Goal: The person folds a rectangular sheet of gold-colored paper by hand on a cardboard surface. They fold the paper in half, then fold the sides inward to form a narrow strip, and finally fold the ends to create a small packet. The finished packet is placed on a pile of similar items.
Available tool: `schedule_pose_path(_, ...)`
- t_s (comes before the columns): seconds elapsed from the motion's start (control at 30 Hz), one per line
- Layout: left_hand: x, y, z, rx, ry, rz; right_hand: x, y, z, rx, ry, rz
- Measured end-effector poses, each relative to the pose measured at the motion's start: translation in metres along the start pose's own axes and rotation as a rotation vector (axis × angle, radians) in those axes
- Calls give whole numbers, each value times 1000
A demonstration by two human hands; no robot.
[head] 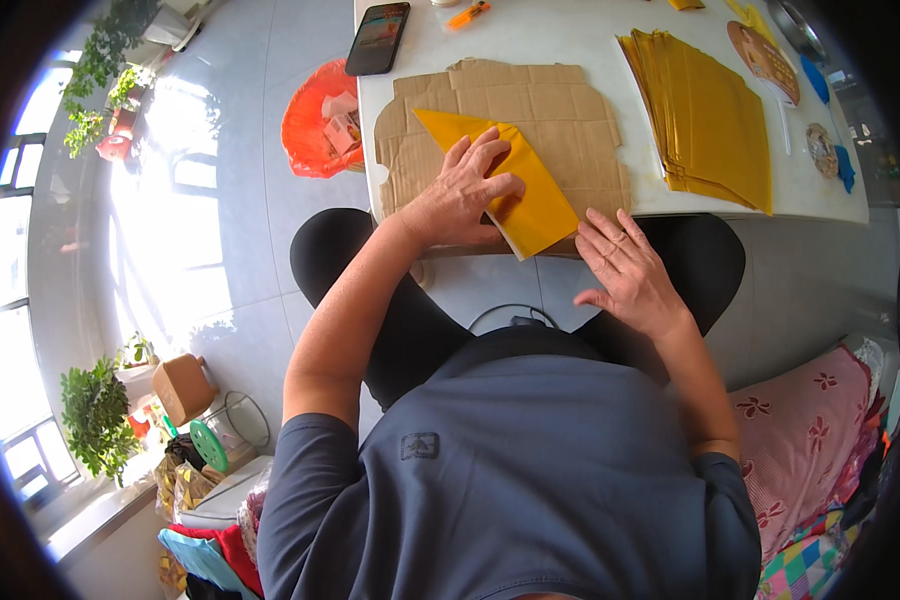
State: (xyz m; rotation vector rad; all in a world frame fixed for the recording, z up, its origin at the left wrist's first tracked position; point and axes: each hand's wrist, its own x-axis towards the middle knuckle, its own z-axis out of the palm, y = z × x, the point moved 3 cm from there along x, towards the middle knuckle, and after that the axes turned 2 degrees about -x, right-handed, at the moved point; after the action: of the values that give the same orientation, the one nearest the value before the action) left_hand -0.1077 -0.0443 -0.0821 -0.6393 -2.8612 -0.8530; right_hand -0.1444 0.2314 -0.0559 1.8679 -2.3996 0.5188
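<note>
A sheet of shiny gold paper (pixel 536 199), folded to a point at its upper left, lies slantwise on a flat piece of brown corrugated cardboard (pixel 570 112). My left hand (pixel 465 187) rests on the paper with bent, spread fingertips pressing down, and its thumb is by the lower left edge. The pale underside shows along that edge, and the lower corner juts past the table's front. My right hand (pixel 622 262) is at the paper's right corner, palm down, fingers extended and thumb apart; its fingertips are beside the corner, and I cannot tell whether they touch it.
A fanned stack of gold paper sheets (pixel 709 120) lies to the right on the white table (pixel 817 206). A smartphone (pixel 377 37) and an orange cutter (pixel 469 15) are at the back left. Beyond the left edge stands a red-lined waste bin (pixel 300 124). A hand fan (pixel 765 60) lies far right.
</note>
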Motion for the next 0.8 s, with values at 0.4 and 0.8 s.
schedule_pose_path(0.4, 1, -2, -1, -54, 2, 3, 34, 4, 46, 179, 363, 258)
schedule_pose_path(0.8, 11, 3, 6, -57, 79, -222, 40, 8, 51, 134, 537, 423)
